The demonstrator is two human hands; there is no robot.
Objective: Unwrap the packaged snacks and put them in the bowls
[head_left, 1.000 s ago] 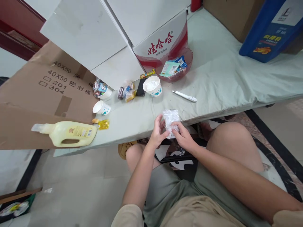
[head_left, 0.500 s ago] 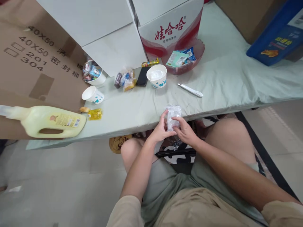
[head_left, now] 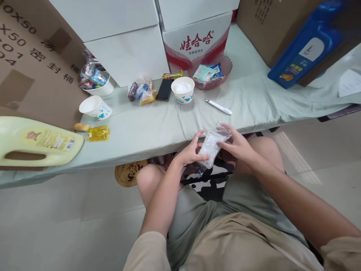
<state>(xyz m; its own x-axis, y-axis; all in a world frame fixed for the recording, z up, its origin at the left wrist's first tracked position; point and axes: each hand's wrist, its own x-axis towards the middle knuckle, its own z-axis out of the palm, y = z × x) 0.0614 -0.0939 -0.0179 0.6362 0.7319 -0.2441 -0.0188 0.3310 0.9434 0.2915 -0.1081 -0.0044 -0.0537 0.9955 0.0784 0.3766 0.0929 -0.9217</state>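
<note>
Packet (head_left: 211, 146), clear-wrapped, held tilted between left hand (head_left: 191, 153) and right hand (head_left: 238, 143), near the front edge of the tabletop (head_left: 149, 130)

Farther toward the wearer than the fingers (head_left: 199, 134), a loose beige top (head_left: 239, 244) falls in soft, rounded folds, its cloth plain and matte. Its sleeves are short and wide, well back from the fingers: the left sleeve (head_left: 149, 250) looks smooth and pale, the right sleeve (head_left: 342, 248) a little darker and more creased. The forearms (head_left: 162, 205) are bare all the way to the fingers. Nearer the fingers than the top, roomy grey-green shorts (head_left: 188, 216) crease darkly at the lap and leave the knees (head_left: 149, 180) bare.
</note>
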